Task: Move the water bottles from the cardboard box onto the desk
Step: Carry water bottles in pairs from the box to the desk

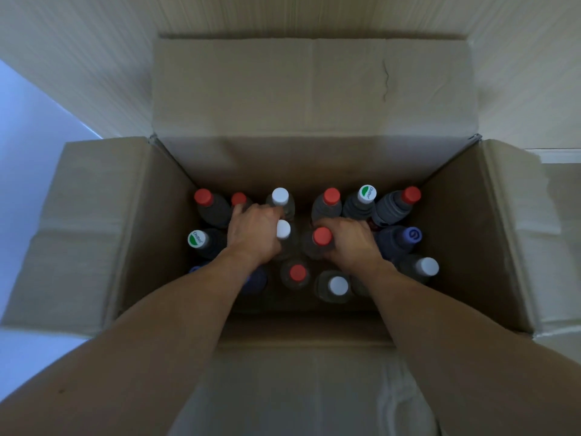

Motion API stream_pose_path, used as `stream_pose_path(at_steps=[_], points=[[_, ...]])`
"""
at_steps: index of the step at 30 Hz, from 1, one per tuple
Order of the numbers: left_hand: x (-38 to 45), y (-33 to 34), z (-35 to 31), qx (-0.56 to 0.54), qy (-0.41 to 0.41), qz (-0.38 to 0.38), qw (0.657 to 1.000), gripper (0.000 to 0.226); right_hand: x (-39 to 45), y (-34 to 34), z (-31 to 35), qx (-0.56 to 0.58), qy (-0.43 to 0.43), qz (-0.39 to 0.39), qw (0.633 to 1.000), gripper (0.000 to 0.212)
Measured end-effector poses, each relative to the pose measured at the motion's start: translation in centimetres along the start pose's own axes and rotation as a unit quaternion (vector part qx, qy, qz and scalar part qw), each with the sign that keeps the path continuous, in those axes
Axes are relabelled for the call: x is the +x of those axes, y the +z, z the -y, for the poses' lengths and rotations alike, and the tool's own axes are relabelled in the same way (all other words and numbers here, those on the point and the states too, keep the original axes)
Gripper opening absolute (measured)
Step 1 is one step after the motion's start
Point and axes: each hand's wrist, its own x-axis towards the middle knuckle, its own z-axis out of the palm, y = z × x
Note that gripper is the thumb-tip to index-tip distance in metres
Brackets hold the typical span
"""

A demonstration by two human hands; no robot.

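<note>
1. Pale ribbed wall panels (78,58) fill the far background, with a light floor strip (28,127) at the left.
2. An open cardboard box (151,234) sits below the camera, all four flaps folded outward.
3. Upright water bottles stand packed inside it, caps showing red, white and blue-purple.
4. Two white caps carry a green patch and small dark lettering, too blurred to read surely: one far right of centre (366,193), one at the left (197,239).
5. A purple cap (412,235) at the right bears a swirl mark.
6. The left hand (251,231) reaches down among the bottles, its fingers curled round a white-capped bottle (283,229).
7. The right hand (352,239) has its fingers wrapped round a red-capped bottle (322,236), just beside the white-capped one.
8. Both gripped bottles are inside the box, near its middle.
</note>
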Motion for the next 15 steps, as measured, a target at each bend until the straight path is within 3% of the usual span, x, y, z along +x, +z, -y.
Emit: stream_pose_path(at_steps=[4,8,12,15], points=[[-1.0,-5.0,0.1,-0.162,-0.006,0.028,0.986,0.049,-1.7,-4.7,0.6,0.122,-0.014,0.011,0.992,0.061],[-2.0,-11.9,0.5,-0.241,0.005,0.052,0.969,0.047,-3.2,-11.1,1.6,0.197,-0.012,0.017,0.98,0.064],[-3.0,-19.7,1.0,-0.283,0.016,0.075,0.956,0.042,-4.7,-18.0,2.8,0.269,0.0,0.012,0.963,0.054],[-4.1,-25.3,0.4,-0.331,0.022,0.065,0.941,0.039,-6.3,-23.4,3.7,0.376,0.002,0.036,0.926,0.046]])
